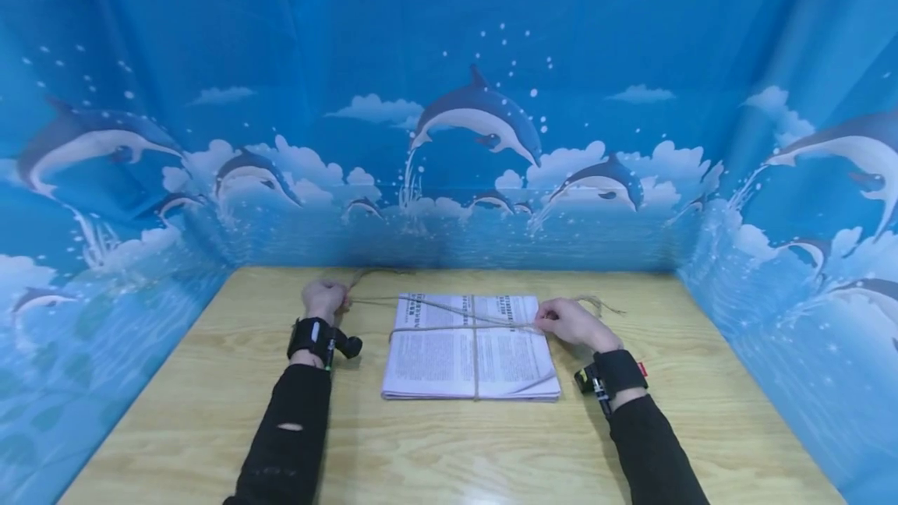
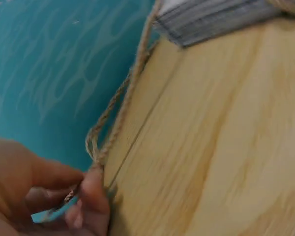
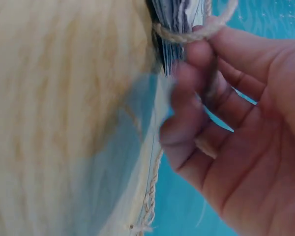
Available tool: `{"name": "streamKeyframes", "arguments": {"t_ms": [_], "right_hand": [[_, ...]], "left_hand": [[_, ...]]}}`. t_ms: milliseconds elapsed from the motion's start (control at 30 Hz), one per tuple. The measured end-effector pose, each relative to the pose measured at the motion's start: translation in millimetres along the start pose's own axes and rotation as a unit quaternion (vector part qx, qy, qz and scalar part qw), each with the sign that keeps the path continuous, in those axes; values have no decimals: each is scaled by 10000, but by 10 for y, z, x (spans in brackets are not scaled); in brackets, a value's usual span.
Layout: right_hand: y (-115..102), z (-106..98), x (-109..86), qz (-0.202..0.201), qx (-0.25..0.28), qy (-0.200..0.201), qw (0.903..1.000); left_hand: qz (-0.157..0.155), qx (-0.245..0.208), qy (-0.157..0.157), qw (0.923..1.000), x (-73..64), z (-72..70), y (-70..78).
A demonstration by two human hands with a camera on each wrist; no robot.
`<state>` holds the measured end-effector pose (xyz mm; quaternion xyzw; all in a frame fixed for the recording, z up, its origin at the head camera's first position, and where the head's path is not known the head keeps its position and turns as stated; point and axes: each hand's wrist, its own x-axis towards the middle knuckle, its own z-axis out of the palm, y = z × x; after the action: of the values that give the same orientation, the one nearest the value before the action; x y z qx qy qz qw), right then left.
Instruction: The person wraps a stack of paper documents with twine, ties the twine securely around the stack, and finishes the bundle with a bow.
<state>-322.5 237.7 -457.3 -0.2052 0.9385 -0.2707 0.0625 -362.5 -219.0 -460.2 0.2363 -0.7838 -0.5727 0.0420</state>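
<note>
A flat stack of folded newspapers (image 1: 435, 365) lies mid-table, with twine (image 1: 475, 365) crossing it lengthwise and sideways. Beyond its left far corner, my left hand (image 1: 324, 298) pinches a length of the twine, which runs slanting over the top of the stack. In the left wrist view, the twine (image 2: 125, 105) stretches from thumb and fingertips towards the papers, a second strand looping beside it. My right hand (image 1: 571, 322) is at the stack's right edge. There, in the right wrist view, thumb and index finger pinch the twine (image 3: 187, 35) where it wraps the paper edge.
A loose, frayed twine end (image 1: 599, 304) lies behind the right hand. Another strand (image 1: 379, 271) curves along the table's back edge. Blue dolphin-print curtains (image 1: 449, 178) enclose the wooden table (image 1: 435, 450) at the back and both sides.
</note>
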Motion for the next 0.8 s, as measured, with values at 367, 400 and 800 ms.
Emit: {"name": "streamKeyframes", "arguments": {"t_ms": [367,400,800], "right_hand": [[13,-12,3,73,619,-357,9974],[19,-9,4,58,632,-376,9973],[19,0,-22,161,911,-269,9953]], "left_hand": [[1054,3179,-549,9407,-328,231,309],[1193,3325,-720,9328,-387,295,350],[3236,4214,-2948,7943,-983,1254,562]]}}
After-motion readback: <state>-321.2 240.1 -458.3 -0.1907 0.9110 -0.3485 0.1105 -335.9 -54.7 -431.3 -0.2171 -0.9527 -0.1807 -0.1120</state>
